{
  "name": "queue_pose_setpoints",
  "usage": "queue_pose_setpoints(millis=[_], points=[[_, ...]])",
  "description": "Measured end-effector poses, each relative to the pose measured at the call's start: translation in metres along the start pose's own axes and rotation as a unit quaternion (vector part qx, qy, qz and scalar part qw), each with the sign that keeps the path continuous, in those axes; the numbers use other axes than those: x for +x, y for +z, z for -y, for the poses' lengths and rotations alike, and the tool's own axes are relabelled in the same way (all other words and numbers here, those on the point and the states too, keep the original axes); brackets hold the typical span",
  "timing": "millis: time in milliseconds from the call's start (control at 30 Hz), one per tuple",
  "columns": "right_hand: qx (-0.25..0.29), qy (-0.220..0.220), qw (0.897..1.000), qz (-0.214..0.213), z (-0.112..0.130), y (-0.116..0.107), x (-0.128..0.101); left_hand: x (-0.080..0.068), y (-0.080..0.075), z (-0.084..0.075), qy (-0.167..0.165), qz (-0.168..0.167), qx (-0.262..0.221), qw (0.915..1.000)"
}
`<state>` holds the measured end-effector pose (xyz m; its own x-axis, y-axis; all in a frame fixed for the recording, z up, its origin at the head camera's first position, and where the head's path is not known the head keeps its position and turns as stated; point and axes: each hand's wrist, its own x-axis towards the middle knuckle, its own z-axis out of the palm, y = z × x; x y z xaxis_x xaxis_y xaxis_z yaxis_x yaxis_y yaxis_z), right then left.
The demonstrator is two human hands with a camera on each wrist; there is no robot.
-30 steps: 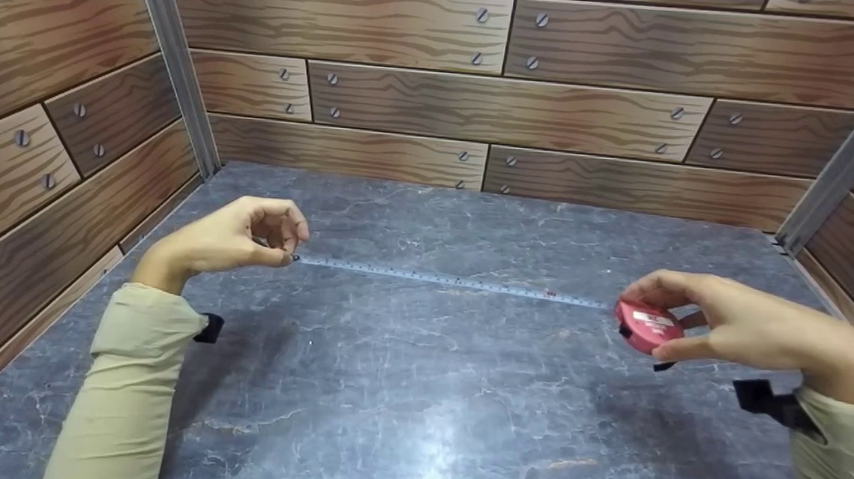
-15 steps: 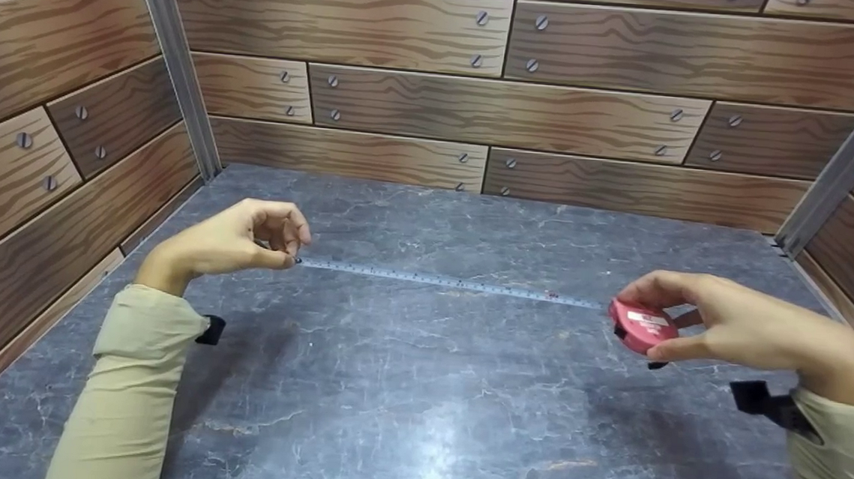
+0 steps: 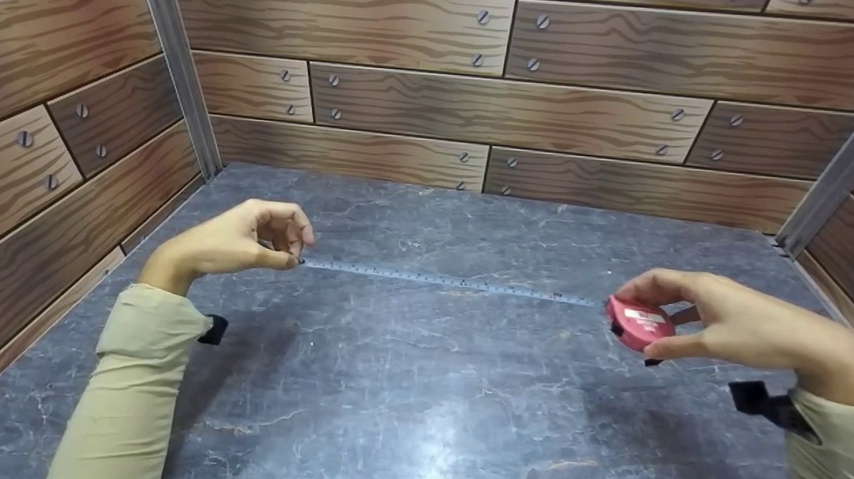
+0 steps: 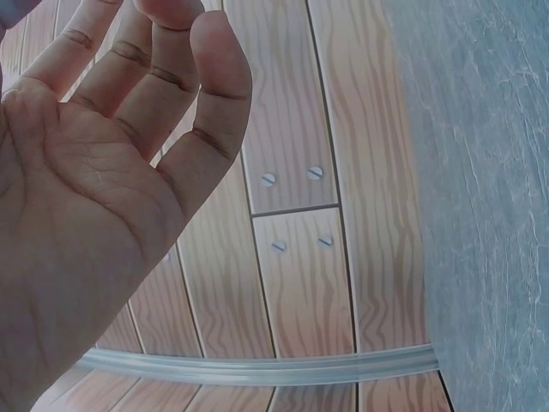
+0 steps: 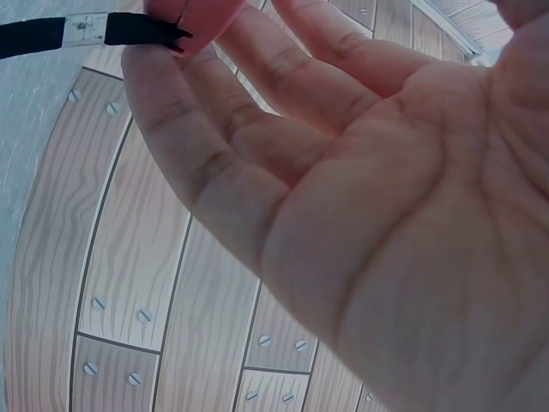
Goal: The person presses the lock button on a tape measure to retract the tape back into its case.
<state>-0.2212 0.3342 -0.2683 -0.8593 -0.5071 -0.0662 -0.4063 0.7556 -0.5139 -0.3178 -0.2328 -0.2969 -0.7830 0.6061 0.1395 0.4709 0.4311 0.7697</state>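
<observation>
Above a blue-grey, marble-patterned tabletop (image 3: pixel 384 417), we see two bare hands slightly nearer each other than a second ago; the left hand (image 3: pixel 235 237) pinches the tip of a pale, thin, printed measuring blade (image 3: pixel 454 281), which spans between the grips; the right hand (image 3: pixel 752 322) is clamped round its red, rounded case (image 3: pixel 639 322); less tape, we judge, is now out; we count one tabletop, two hands, one blade, one case and, beside the right fingertips, one black, flat strap (image 5: pixel 30 38).
</observation>
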Motion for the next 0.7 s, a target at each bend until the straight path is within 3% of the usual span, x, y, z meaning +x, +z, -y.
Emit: queue_pose_setpoints(millis=[267, 700], points=[[-0.003, -0.015, 1.000, -0.008, 0.0007, 0.0011, 0.0013, 0.0005, 0.0012, -0.0008, -0.013, 0.001, -0.007, 0.9999], [-0.002, -0.012, 1.000, -0.004, 0.0024, 0.0029, 0.0044, 0.0012, 0.0019, -0.0007, 0.000, 0.005, -0.002, 1.0000]])
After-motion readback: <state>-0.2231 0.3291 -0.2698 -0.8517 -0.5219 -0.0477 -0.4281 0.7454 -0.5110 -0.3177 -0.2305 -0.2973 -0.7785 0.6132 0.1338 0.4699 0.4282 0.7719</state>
